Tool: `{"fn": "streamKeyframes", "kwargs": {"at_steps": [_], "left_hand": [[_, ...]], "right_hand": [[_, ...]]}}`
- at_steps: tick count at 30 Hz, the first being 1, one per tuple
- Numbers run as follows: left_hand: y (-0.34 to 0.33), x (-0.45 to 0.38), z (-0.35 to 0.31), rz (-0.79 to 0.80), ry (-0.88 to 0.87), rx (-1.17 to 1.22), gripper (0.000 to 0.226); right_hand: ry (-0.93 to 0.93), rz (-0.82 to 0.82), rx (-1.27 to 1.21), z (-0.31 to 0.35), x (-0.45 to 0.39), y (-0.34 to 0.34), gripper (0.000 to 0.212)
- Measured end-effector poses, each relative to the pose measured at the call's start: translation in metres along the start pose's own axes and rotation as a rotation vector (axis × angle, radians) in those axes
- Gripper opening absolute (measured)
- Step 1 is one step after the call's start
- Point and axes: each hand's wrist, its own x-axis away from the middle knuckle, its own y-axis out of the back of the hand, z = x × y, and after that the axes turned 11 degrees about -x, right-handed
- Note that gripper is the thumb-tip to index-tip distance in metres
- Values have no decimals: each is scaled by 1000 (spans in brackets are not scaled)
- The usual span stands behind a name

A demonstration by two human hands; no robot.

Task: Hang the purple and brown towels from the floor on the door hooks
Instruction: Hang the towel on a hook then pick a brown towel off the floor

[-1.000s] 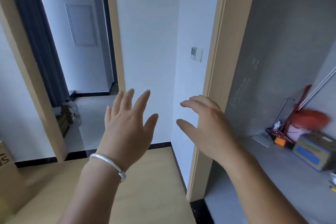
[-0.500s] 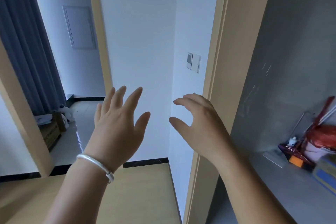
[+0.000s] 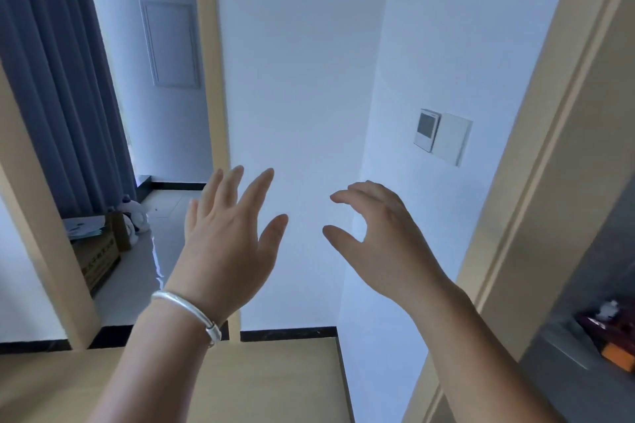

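No purple or brown towel and no door hook can be seen in the head view, so their place relative to either hand cannot be told. The left hand (image 3: 225,247) is raised with its back to the camera, fingers spread and straight, nothing held in it; a silver bangle (image 3: 187,311) is worn on its wrist. The right hand (image 3: 385,244) is held just beside it, apart from it, with the fingers loosely curved forward and the thumb stretched toward the left hand; nothing is pinched or held.

Both hands are seen in front of a white wall (image 3: 302,79). On the turned face of that wall, right of the right hand, a small control panel (image 3: 426,130) and a white switch plate (image 3: 453,138) are mounted side by side. Right of those, a tan door frame (image 3: 549,134) is seen, and beyond it a grey ledge (image 3: 570,385) with some blurred red and orange items. Left of the wall, a doorway opens onto a room with a blue curtain (image 3: 55,79) and a cardboard box (image 3: 98,251) on a glossy tiled floor. A wooden floor (image 3: 268,385) lies below the hands.
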Motion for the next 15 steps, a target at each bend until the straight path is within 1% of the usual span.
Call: {"fn": "streamKeyframes", "kwargs": {"at_steps": [4, 6, 9, 15], "left_hand": [[-11, -59, 70, -38, 43, 20, 59], [-11, -87, 109, -72, 78, 19, 59], [-10, -121, 169, -99, 134, -15, 59], [-1, -149, 270, -154, 307, -81, 57]], "right_hand": [[24, 55, -11, 7, -76, -66, 40], [48, 94, -30, 17, -117, -100, 41], [107, 109, -78, 39, -172, -151, 40], [258, 212, -194, 87, -245, -248, 40]]}}
